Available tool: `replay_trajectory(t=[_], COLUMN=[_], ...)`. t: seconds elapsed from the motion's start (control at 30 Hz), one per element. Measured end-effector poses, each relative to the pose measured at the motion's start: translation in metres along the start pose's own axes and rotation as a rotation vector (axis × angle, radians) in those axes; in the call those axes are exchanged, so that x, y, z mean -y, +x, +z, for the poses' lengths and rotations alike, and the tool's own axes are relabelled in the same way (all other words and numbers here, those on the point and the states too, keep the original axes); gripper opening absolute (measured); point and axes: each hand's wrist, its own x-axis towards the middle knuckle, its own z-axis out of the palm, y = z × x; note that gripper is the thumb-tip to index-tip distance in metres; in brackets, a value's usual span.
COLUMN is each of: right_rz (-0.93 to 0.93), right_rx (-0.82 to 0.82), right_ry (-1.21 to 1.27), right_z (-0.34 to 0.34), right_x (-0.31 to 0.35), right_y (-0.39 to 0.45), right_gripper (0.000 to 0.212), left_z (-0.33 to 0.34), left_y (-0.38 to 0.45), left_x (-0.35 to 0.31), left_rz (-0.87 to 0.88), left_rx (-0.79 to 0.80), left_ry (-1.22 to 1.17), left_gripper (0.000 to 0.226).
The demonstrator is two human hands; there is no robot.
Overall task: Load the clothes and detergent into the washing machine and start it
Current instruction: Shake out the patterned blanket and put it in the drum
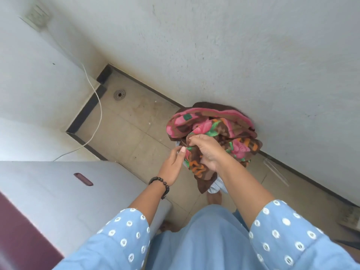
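A narrow utility corner with rough grey-white plastered walls and a beige tiled floor edged by a dark skirting band. A round metal floor drain sits in the floor near the far corner, and a thin white cable trails down the left wall and across the floor.

The right hand has its fingers curled round a fold of the brown fleece blanket with pink roses, green leaves and orange shapes, gripping it from above, thumb and forefinger pinching the upper edge. The left hand reaches in from the left with its thumb and fingertips closing on the same edge of the blanket, just beside the right hand's fingertips; it wears a dark beaded bracelet at the wrist. Both arms come out of light blue sleeves with white eyelet dots.

The blanket is bunched in a heap, its bulk beyond and to the right of the hands against the right-hand wall, with a brown corner hanging below the right hand. A bit of pale blue-white checked cloth shows under it.

The grey top-loading washing machine, lid down, with a dark maroon recessed handle, stands at the lower left, beside the left forearm and well apart from the blanket. No readable writing shows.
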Motion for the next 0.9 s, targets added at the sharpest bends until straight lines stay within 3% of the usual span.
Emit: replay_trajectory(t=[0.13, 0.3, 0.43, 0.63, 0.9], right_rz=[-0.082, -0.196, -0.352, -0.547, -0.723], right_rx=[0.102, 0.239, 0.283, 0.414, 0.721], right_ry=[0.01, 0.079, 0.005, 0.033, -0.018], right_z=[0.027, 0.057, 0.07, 0.082, 0.083], right_x=[0.025, 0.054, 0.082, 0.128, 0.165], right_y=[-0.04, -0.094, -0.14, -0.205, -0.298], right_gripper=[0.014, 0.019, 0.021, 0.025, 0.012], left_z=[-0.015, -0.035, -0.047, -0.062, -0.103], left_y=[-0.02, -0.058, -0.092, -0.134, -0.152], left_x=[-0.024, -0.066, -0.085, -0.104, -0.105], left_rz=[-0.021, 0.005, -0.011, 0.117, 0.078], left_rx=[-0.031, -0.09, -0.139, 0.042, 0.092], left_ry=[-0.325, -0.612, -0.67, -0.789, -0.67], left_gripper=[0.087, 0.071, 0.073, 0.055, 0.099])
